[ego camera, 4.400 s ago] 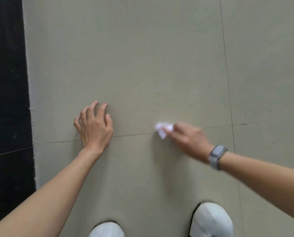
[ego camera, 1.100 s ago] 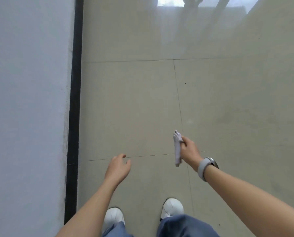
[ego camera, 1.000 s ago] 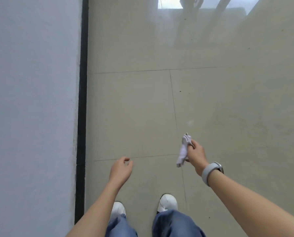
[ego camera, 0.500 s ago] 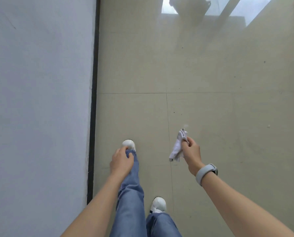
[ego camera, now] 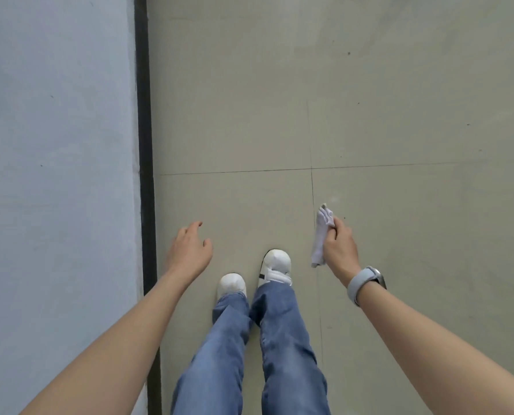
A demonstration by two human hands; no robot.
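My right hand grips a crumpled white tissue, which hangs down from my fingers above the beige tiled floor. A grey watch sits on that wrist. My left hand hovers over the floor with its fingers relaxed and loosely spread, holding nothing. Both hands are raised well off the floor, in front of my legs.
A pale wall with a black skirting strip runs along the left. My white shoes and blue jeans stand on the floor tiles between my arms. Small dark specks dot the tiles.
I went from wiping the floor up close to standing upright and stepping forward. The tissue stays in my right hand. My left hand left the floor and now hangs free.
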